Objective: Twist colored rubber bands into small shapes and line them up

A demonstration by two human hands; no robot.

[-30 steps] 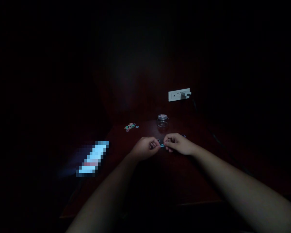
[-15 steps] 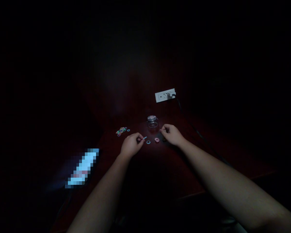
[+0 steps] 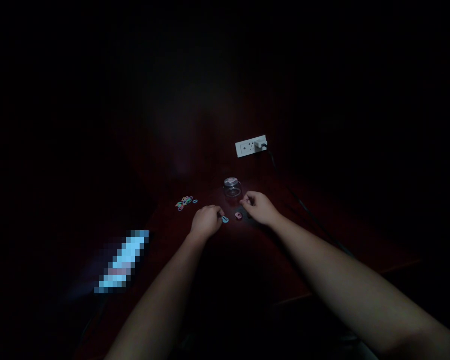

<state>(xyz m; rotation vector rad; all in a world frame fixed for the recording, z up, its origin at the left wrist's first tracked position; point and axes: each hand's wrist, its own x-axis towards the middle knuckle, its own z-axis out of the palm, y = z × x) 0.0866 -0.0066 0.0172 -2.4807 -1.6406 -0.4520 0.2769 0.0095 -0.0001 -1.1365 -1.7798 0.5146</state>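
Observation:
My left hand (image 3: 207,220) is closed in a pinch on a small light-blue hair tie, low over the table. That hair tie overlaps another blue hair tie (image 3: 225,220) lying at its fingertips. A pink hair tie (image 3: 239,216), looking bunched up, lies between my hands. My right hand (image 3: 260,207) hovers to the right of it with thumb and fingers closed together; anything in them is too dark and small to make out. Beyond the hands stands a clear jar (image 3: 232,189) with its lid on.
A pile of colourful hair ties (image 3: 184,202) lies at the left, with a single blue one (image 3: 195,201) beside it. A lit, blurred-out screen (image 3: 123,262) is at the lower left. A wall socket (image 3: 251,146) holds a plug with a dark cable running down right. The surroundings are very dark.
My left hand has moved slightly right and lowered the blue hair tie onto the one on the table. My right hand keeps its pinch. The view has shifted a little.

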